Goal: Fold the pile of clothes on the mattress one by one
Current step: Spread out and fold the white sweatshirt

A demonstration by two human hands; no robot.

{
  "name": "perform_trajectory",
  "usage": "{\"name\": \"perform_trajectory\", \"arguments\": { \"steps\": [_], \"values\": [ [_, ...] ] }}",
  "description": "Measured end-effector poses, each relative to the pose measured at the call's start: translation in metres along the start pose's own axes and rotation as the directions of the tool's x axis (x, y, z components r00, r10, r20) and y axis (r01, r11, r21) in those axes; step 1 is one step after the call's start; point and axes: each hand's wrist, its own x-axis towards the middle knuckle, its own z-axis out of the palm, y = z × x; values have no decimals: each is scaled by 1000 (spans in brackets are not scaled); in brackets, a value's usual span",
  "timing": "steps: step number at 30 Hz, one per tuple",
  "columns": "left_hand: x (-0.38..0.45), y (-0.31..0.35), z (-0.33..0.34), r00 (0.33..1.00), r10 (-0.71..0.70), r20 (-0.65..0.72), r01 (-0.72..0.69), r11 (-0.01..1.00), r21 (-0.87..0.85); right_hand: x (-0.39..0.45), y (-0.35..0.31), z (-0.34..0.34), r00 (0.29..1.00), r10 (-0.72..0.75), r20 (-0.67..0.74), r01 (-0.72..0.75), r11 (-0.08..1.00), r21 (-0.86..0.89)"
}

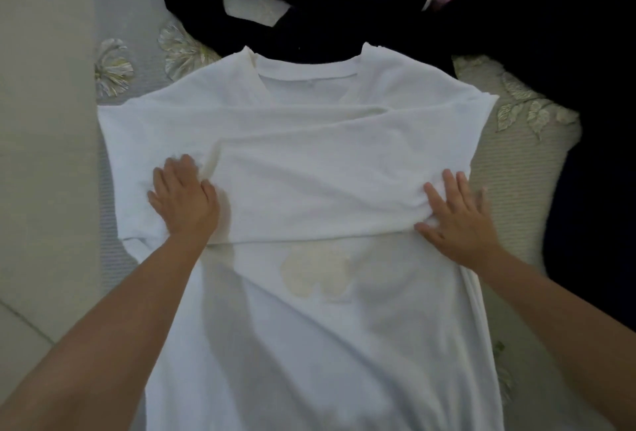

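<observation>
While the white T-shirt (309,310) lies spread on the mattress (523,155), its sleeves folded across the chest, both hands press it flat. Neither the left hand (184,198) nor the right hand (459,220) has any grip, fingers straight. Dark clothes (361,17) lie just beyond the collar.

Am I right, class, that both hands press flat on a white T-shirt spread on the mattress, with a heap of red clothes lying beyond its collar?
Not quite: the head view shows the clothes beyond the collar are black, not red. The rest holds: left hand and right hand press flat on the white T-shirt on the mattress.
</observation>
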Motion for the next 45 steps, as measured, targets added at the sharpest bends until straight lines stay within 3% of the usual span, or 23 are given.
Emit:
{"name": "perform_trajectory", "arguments": {
  "steps": [3, 6, 8, 10, 13, 16, 19, 22, 24, 27, 29, 33, 36, 42, 45],
  "values": [
    [-20, -17, 5, 992, -124, -19, 123, 991, -50, -7, -10, 5, 984, -133, -118, 133, 991, -14],
    [-32, -24, 7, 966, -257, -21, 255, 964, -72, -3, -8, 11, 969, -64, -239, 87, 992, 86],
    [-34, -26, 5, 957, -288, 21, 288, 955, -66, -6, 0, 12, 982, -40, -186, 57, 995, 87],
    [-33, -24, 3, 970, -234, 72, 237, 971, -35, -13, 11, 19, 990, -10, -143, 22, 996, 84],
    [-31, -17, 2, 975, -176, 134, 176, 984, 11, -26, 20, 26, 993, 120, -10, -121, 989, -80],
    [-28, -13, -1, 948, -278, 154, 293, 952, -89, -25, 19, 26, 980, 186, 67, -173, 970, -171],
    [-19, -18, -5, 902, -418, 110, 432, 862, -264, -19, 10, 14, 987, 149, 67, -131, 966, -224],
    [-4, -26, -10, 876, -420, 238, 477, 827, -297, -12, -1, 4, 997, 71, 42, -62, 981, -185],
    [5, -28, -13, 896, -347, 275, 429, 837, -340, -6, -13, -8, 1000, 1, 1, -1, 993, -119],
    [16, -27, -23, 973, -212, 96, 232, 852, -470, 9, -39, -26, 968, -138, -208, 141, 990, -3],
    [26, -25, -30, 979, -201, -15, 168, 853, -494, 24, -55, -33, 957, -178, -229, 179, 984, -18],
    [43, -38, -30, 953, -302, -17, 280, 902, -330, 64, -62, -23, 994, -59, -87, 58, 998, -19],
    [52, -59, -21, 940, -340, -15, 326, 912, -250, 75, -60, -14, 997, -13, -78, 7, 997, -72],
    [52, -59, -14, 965, -262, -24, 243, 922, -302, 79, -63, -14, 994, 10, -105, -13, 1000, -28],
    [55, -56, -13, 947, -320, 3, 302, 890, -342, 79, -63, -11, 995, 13, -103, -15, 1000, -27]
  ]
}}
